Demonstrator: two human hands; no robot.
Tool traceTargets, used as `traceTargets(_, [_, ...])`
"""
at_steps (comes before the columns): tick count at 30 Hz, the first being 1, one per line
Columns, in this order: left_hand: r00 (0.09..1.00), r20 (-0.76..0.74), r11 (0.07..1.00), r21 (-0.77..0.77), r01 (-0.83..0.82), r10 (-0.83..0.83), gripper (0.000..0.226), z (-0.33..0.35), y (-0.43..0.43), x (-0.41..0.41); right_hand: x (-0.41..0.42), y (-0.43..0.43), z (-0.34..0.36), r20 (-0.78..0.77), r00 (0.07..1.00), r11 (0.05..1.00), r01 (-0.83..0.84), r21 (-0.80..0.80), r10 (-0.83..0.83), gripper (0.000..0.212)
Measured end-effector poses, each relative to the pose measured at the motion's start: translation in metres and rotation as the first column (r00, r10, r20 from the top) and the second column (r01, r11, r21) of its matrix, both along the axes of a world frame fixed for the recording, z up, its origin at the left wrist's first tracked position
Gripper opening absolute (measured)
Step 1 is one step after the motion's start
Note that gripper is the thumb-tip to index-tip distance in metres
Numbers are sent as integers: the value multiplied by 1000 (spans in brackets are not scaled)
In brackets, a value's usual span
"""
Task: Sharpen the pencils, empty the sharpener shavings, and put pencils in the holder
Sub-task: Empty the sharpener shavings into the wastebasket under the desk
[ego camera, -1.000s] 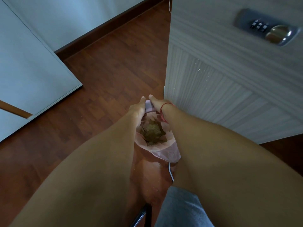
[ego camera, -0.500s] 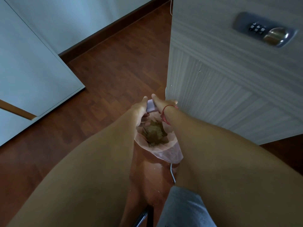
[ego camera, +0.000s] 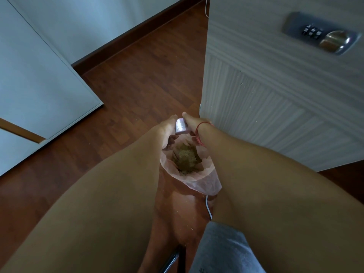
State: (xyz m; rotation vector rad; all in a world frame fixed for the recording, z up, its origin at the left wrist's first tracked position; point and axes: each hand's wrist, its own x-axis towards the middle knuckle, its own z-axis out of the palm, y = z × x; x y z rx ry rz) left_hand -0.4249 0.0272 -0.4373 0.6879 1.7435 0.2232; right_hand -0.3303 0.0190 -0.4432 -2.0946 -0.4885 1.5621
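Note:
Both arms reach down toward the floor. My left hand [ego camera: 167,131] and my right hand [ego camera: 192,123] together grip a small pale lilac sharpener box [ego camera: 181,127], held just above the far rim of a pink plastic bag [ego camera: 204,180]. The bag stands open on the wooden floor and holds a heap of brownish shavings [ego camera: 186,158]. A red string is tied round my right wrist. No pencils or holder are in view.
A grey ribbed cabinet [ego camera: 275,107] with a combination lock and metal handle [ego camera: 332,41] stands close on the right. A white panel [ego camera: 39,79] lies at left. A thin white cable [ego camera: 208,208] runs under the bag. A dark chair leg [ego camera: 171,261] and grey shorts are near me.
Both hands with the sharpener box have shifted slightly up and away over the bag's rim; more of the box shows between the fingers now.

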Motion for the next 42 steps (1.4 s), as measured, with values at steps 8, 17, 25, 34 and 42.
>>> traceTargets(8, [998, 1, 997, 58, -58, 59, 48, -4, 3, 3, -5, 1, -6, 28, 999, 1000, 16, 4, -16, 78])
traceTargets(17, [1000, -22, 1000, 19, -5, 6, 50, -3, 5, -2, -7, 5, -4, -17, 999, 1000, -28, -4, 28, 76])
traceTargets(25, [997, -32, 997, -43, 71, -72, 46, -1, 8, -4, 3, 8, -5, -16, 995, 995, -96, -6, 96, 62])
traceTargets(34, [992, -57, 991, -69, 113, -117, 53, 4, 7, -3, 9, 7, -5, -28, 985, 984, -170, -45, 169, 56])
traceTargets(42, [990, -75, 993, -16, 115, -115, 48, 7, 4, -7, 13, 5, 4, 25, 962, 963, -270, -11, 270, 50])
